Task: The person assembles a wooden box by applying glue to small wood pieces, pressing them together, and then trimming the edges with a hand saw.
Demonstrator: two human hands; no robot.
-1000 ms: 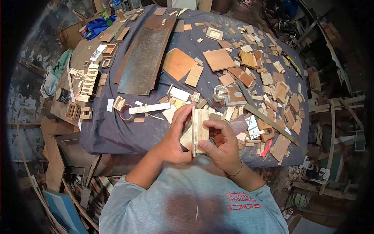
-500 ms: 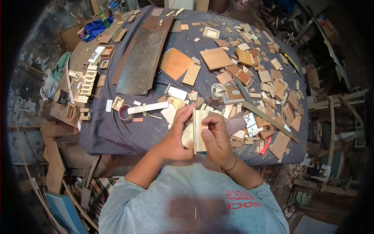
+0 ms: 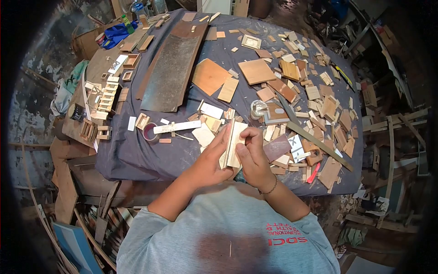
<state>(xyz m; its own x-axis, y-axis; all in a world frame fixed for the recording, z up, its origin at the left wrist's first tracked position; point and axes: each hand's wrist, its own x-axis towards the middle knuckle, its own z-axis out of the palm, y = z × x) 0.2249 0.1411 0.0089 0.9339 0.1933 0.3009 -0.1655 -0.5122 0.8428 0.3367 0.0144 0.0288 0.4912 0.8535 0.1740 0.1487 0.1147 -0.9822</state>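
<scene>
Between my two hands, just in front of my shirt, is a small assembly of thin wooden boards [image 3: 237,142], with a narrow strip running along its edge. My left hand [image 3: 212,157] is wrapped round its left side, the palm against the wood and the thumb low. On the other side my right hand [image 3: 253,157] grips the pale face with curled fingers and thumb. A bracelet sits on the right wrist. Behind the hands lie pale wood pieces [image 3: 203,135] and a glass jar [image 3: 258,109].
Wood offcuts [image 3: 328,107] crowd the right of the dark cloth [image 3: 137,160]. A long curved sheet [image 3: 169,68] lies at back left. Near the left are a tape roll [image 3: 149,132] and small wooden models [image 3: 107,98]. A metal ruler [image 3: 319,145] and a yellow cutter [image 3: 344,76] lie right.
The wooden assembly has tilted, its top leaning to the right, and both hands have turned with it. The whole view has shifted slightly.
</scene>
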